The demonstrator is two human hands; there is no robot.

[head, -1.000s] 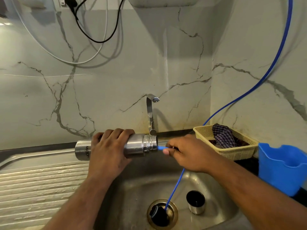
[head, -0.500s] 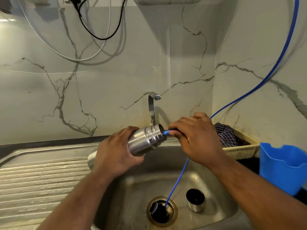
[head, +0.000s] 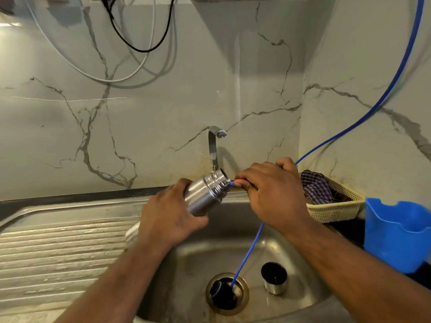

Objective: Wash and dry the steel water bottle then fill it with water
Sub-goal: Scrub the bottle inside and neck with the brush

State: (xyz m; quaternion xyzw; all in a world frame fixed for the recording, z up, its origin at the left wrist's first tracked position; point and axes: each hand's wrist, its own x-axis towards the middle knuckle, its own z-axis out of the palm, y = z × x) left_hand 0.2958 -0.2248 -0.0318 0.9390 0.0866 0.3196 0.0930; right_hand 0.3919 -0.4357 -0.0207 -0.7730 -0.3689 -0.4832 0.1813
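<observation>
The steel water bottle (head: 206,194) is held tilted above the sink (head: 198,259), its open threaded mouth aimed toward 1 o'clock. The left hand (head: 170,220) is wrapped around the bottle's lower body, so the neck juts out of the grip at 1 o'clock and the base shows pale at 8 o'clock behind the wrist. The right hand (head: 272,194), at 3 o'clock of the mouth, pinches a thin blue tube (head: 248,252) with its tip right at the bottle's rim (whether it reaches inside cannot be told). From the right hand the tube drops to the drain (head: 227,293) at 6 o'clock. A steel cup-cap (head: 274,278) stands just beside the drain at 3 o'clock.
</observation>
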